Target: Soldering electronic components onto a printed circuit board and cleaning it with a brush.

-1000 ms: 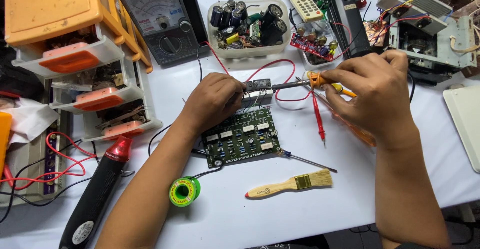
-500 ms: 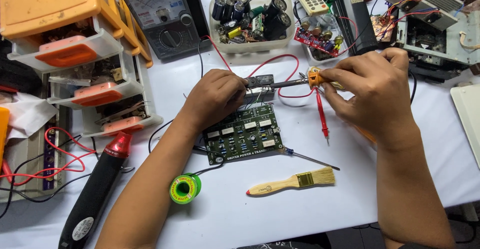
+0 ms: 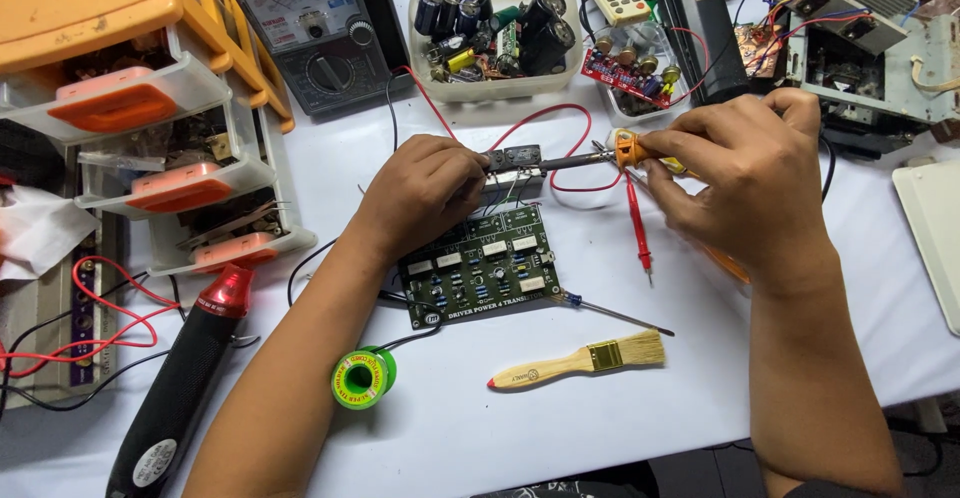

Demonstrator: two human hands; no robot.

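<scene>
Above the circuit board [image 3: 487, 263], right fingers [image 3: 690, 148] grip the soldering iron [image 3: 600, 156]; left fingers [image 3: 465, 173] pinch its component [image 3: 515, 159].

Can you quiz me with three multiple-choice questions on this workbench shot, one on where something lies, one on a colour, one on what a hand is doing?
1. Where does the paintbrush lie?
A. in front of the green circuit board
B. inside the tub of capacitors
C. on the multimeter

2. What colour is the solder spool?
A. blue
B. green
C. white

3. What is the right hand doing?
A. resting flat on the table
B. gripping the soldering iron
C. holding the paintbrush

Answers:
1. A, it lies on the white table nearer the person than the board.
2. B, its rim is bright green.
3. B, its fingers close round the orange-collared handle.
</scene>
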